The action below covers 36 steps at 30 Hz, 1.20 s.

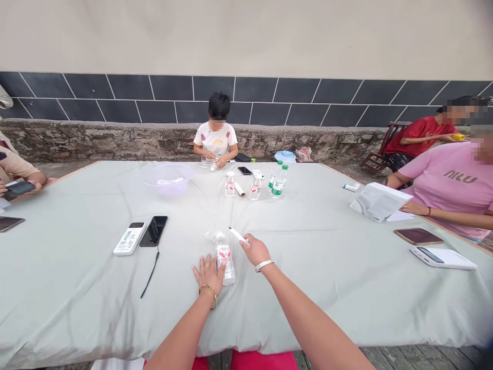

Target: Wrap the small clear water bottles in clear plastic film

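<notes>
A clear plastic bottle (223,257) with a red-and-white label lies on the table in front of me, inside a see-through plastic bag (212,236). My left hand (209,272) rests flat beside it, fingers spread, the thumb against the bottle's left side. Just right of the bottle, my right hand (256,250) is closed around a slim white pen-like tool with a dark tip (238,236). The tip points up and to the left, above the bagged bottle; whether it is a pen or a cutter cannot be made out.
Two phones, one white (130,239) and one black (154,231), lie to the left. Farther back are a clear basin (168,177), small bottles (254,189), a cardboard tube (239,189) and green-capped bottles (279,182). Several people sit around; one opposite handles a bottle.
</notes>
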Available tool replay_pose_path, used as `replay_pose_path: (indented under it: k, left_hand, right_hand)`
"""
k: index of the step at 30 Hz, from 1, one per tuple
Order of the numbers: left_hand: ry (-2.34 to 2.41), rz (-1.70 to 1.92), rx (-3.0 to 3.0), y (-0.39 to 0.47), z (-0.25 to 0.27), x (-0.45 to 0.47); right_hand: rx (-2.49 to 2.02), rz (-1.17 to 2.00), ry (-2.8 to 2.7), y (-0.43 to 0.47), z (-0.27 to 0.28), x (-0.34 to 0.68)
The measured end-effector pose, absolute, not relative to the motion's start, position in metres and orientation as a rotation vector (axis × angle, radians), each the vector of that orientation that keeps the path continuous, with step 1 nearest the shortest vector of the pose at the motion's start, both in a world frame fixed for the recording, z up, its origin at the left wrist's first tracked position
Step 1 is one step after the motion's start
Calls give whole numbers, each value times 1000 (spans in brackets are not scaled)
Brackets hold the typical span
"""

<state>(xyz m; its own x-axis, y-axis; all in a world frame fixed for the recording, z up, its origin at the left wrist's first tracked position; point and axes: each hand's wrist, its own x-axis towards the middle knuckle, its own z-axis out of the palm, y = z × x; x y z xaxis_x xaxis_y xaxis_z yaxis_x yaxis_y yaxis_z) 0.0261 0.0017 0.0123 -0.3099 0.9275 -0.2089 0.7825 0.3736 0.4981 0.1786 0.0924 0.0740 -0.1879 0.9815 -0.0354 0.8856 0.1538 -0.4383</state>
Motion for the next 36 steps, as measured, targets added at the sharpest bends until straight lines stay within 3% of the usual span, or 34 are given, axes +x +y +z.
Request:
replay_pose_path:
  k: [6, 11, 19, 24, 28, 36]
  left_hand:
    - [2143, 424, 1484, 0, 15, 25]
    - [2135, 455, 1484, 0, 15, 25]
    - [2136, 471, 1474, -1, 14, 23]
    - [2133, 480, 1457, 0, 14, 22]
    - [2133, 468, 1463, 0, 13, 23]
    - [2181, 424, 1501, -3, -3, 26]
  right_hand:
    - [-1742, 554, -2274, 107, 99, 145]
    - [-1631, 651, -2340, 69, 96, 178]
    - [-1235, 1351, -2380, 18, 94, 240]
    - [-1794, 732, -1912, 52, 50, 242]
    - [-1967, 322, -1924, 63, 9, 237]
    - [-1881, 138, -1870, 45, -6, 233]
